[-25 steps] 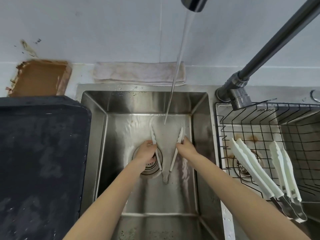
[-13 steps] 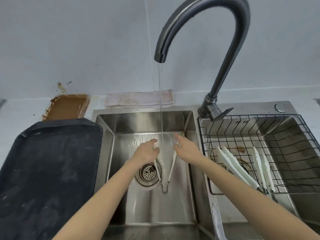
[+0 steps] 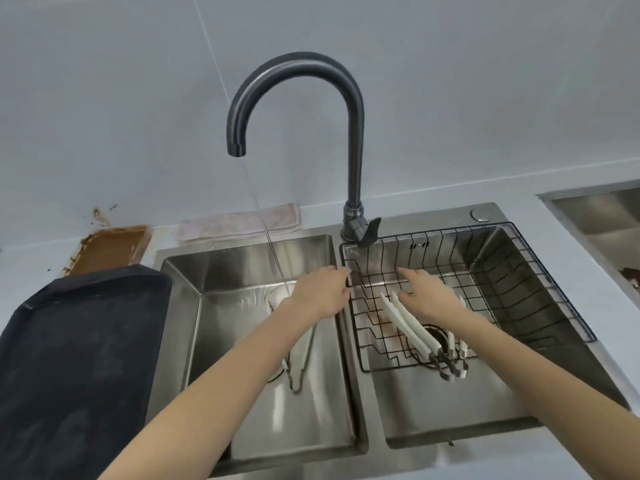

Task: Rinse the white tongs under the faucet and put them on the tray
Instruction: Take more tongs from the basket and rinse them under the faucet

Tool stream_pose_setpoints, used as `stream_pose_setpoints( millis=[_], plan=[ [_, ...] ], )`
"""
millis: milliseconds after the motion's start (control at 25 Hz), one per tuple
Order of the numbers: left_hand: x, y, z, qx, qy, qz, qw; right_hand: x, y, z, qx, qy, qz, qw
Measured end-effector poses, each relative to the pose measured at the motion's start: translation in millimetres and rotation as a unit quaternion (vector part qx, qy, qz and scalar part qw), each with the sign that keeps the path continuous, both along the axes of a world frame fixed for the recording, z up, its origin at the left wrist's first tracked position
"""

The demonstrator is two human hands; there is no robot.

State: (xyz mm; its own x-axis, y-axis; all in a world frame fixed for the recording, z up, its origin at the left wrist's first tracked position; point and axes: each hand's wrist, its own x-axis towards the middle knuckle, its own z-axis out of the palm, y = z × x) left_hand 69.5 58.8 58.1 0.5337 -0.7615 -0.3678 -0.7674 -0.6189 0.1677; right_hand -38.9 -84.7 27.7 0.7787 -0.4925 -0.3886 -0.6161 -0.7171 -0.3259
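Note:
The white tongs (image 3: 300, 359) lie spread on the floor of the left sink basin (image 3: 242, 268), hinge toward me, partly hidden under my left forearm. A thin stream of water (image 3: 268, 242) runs from the faucet (image 3: 356, 109) into the basin just beyond them. My left hand (image 3: 320, 292) hovers above the divider between the basins, fingers loosely bent beside the wire basket's rim, holding nothing. My right hand (image 3: 427, 294) is over the wire basket (image 3: 519, 268), fingers spread and empty. The black tray (image 3: 69, 341) sits on the counter left of the sink.
Two more pairs of white tongs (image 3: 412, 325) lie in the wire basket in the right basin. The faucet's lever (image 3: 369, 232) stands at its base. A brown-smeared tray (image 3: 110, 249) and a folded cloth (image 3: 239, 221) rest against the back wall. Another steel basin (image 3: 606, 213) is at far right.
Both hands have let go of the tongs, which now lie in the left basin. The hands moved right and away from me, toward the wire basket. The view pulled back and up.

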Motion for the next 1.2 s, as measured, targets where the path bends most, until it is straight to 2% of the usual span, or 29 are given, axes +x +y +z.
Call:
stream_pose_setpoints(
  millis=[240,400,640,840,1040,1200],
  plan=[
    [-48.1,-41.8,-17.3,0.015,0.009,-0.053,0.998,-40.9,-38.1,-11.2,0.016,0.044,-0.036,0.998],
    [-71.1,-57.6,-33.5,0.045,0.037,-0.082,0.995,-45.6,-49.2,-26.7,0.039,0.063,-0.034,0.997],
    [-85.7,-74.0,-49.2,0.057,0.027,-0.146,0.987,-51.5,-55.5,-44.6,0.043,0.097,-0.062,0.992],
    [-84.7,-74.1,-57.4,0.050,0.066,-0.131,0.988,-52.6,-56.6,-49.2,0.064,0.071,-0.120,0.988],
    [-82.1,-71.1,-57.3,0.025,0.068,-0.134,0.988,-57.2,-57.0,-48.0,0.086,0.045,-0.162,0.982],
    [-78.9,-66.1,-53.7,-0.034,0.084,-0.117,0.989,-57.6,-59.1,-33.3,0.077,-0.013,-0.195,0.978]
  ],
)
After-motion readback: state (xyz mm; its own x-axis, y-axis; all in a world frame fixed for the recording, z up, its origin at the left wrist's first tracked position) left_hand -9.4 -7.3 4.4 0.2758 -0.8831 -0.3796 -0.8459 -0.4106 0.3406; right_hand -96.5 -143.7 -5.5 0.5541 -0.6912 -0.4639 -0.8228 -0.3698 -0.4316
